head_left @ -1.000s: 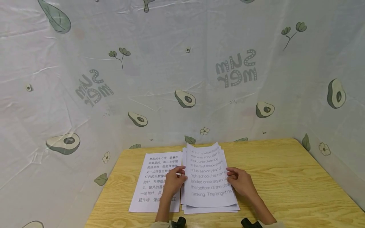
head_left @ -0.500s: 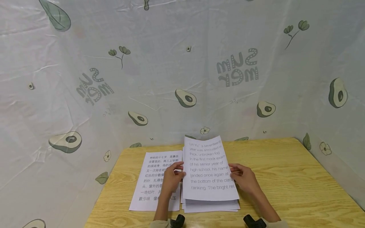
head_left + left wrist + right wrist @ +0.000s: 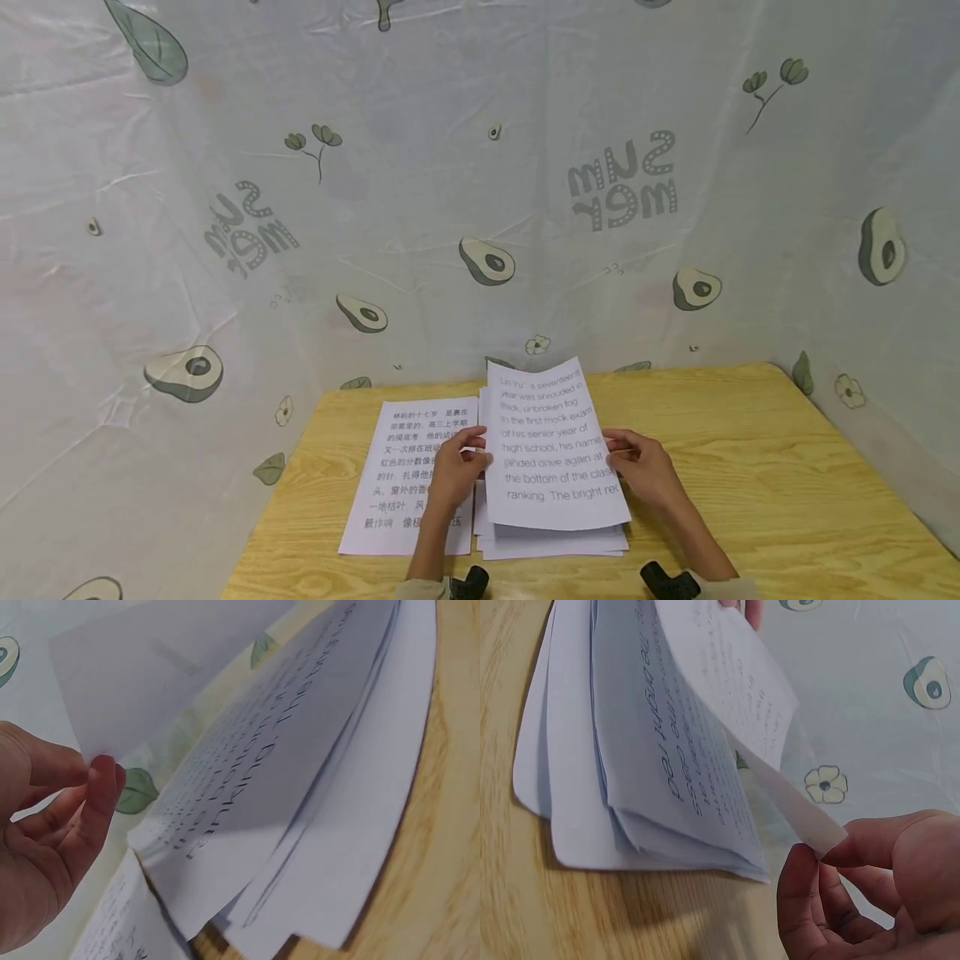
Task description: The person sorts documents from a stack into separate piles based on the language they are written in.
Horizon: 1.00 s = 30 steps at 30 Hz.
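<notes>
- Nearest us, beige fabric sleeves (image 3: 422, 591) show at the bottom edge, with a small black device (image 3: 470, 582) at each wrist.
- Next we see the person's left hand (image 3: 454, 473), pinching the left edge of a white rectangular paper sheet printed with large English text (image 3: 557, 450) between thumb and fingertips.
- Opposite, the right hand (image 3: 647, 473) pinches the right edge of that sheet in the same way.
- We find the sheet raised between both hands, bowed, its far end tilted upward, and apart from the stack below over the part the wrist views show.
- Beneath it lies an unevenly aligned stack of white paper sheets (image 3: 555, 546); the wrist views show us English print on its top page.
- Just beside the stack, to the left, lies a white rectangular paper sheet printed with Chinese characters (image 3: 405, 467), partly hidden by the left hand and forearm.
- All the papers on the surface rest on a yellow wood-grain table (image 3: 757, 475).
- Farthest off, we see a pale grey, wrinkled backdrop (image 3: 420, 192) with avocados, leaves, flowers and mirrored "summer" lettering.
</notes>
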Tool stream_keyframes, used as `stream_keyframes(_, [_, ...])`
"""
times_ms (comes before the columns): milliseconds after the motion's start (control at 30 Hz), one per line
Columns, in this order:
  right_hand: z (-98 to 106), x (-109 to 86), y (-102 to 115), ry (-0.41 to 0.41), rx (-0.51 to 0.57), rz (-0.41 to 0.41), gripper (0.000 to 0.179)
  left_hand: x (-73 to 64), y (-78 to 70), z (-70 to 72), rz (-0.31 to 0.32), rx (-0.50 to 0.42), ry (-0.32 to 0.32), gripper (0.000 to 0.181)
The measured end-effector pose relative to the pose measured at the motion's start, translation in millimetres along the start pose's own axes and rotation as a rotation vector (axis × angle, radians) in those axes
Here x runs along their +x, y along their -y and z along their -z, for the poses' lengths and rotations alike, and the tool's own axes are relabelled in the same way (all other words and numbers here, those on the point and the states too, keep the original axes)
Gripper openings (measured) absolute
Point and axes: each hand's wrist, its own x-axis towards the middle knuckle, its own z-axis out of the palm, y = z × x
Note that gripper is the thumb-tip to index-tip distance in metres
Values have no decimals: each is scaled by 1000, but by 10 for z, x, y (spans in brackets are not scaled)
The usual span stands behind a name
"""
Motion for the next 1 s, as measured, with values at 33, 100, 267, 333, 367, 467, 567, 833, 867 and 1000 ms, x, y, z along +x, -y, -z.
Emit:
stream_keyframes(33, [13, 7, -12, 1, -1, -1, 44, 0, 1, -21, -1, -1, 1, 46])
stream_keyframes(100, [51, 14, -45, 4, -9, -7, 44, -4, 1, -77, 1, 2, 4, 46])
stream_keyframes(267, [194, 5, -146, 12, -55, -12, 44, -21, -15, -260, -5, -6, 10, 46])
stream_keyframes(333, [256, 2, -190, 15, -80, -11, 45, -27, -27, -337, -7, -15, 10, 46])
stream_keyframes(367, [285, 2, -213, 14, -90, -13, 45, -29, -31, -374, -10, -18, 10, 47])
stream_keyframes(467, [367, 4, -282, 15, -104, -22, 46, -36, -43, -486, -2, -18, 0, 45])
stream_keyframes(567, [440, 7, -338, 9, -100, -33, 46, -46, -45, -592, -10, -19, -11, 45])
stream_keyframes(833, [654, 9, -418, -12, -123, -57, 48, -97, -82, -870, -13, -69, -20, 45])
stream_keyframes(867, [684, 11, -429, -15, -127, -61, 49, -103, -85, -901, -15, -73, -21, 45])
stream_keyframes(1000, [815, 16, -469, -15, -129, -78, 50, -125, -120, -1025, -22, -92, -22, 46])
